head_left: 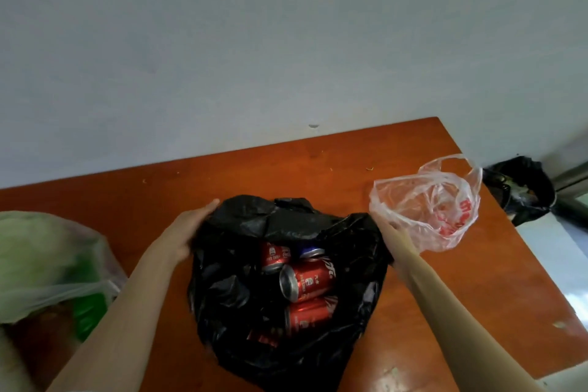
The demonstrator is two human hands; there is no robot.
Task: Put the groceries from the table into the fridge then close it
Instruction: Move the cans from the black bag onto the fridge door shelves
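Observation:
A black plastic bag point(241, 312) lies open on the orange-brown table point(318, 162). Inside it lie several red drink cans point(313, 280) on their sides, and the top of a blue can point(310, 252) shows behind them. My left hand point(191, 232) grips the bag's left rim, fingers along the outside. My right hand point(394, 234) holds the right rim, with its fingers largely hidden by the plastic. The fridge is not in view.
A clear plastic bag with red print point(445, 210) stands crumpled at the right, close to my right hand. A translucent bag of green vegetables point(41, 264) sits at the left edge. Beyond the table's right edge is a black-lined bin point(521, 191). A grey wall backs the table.

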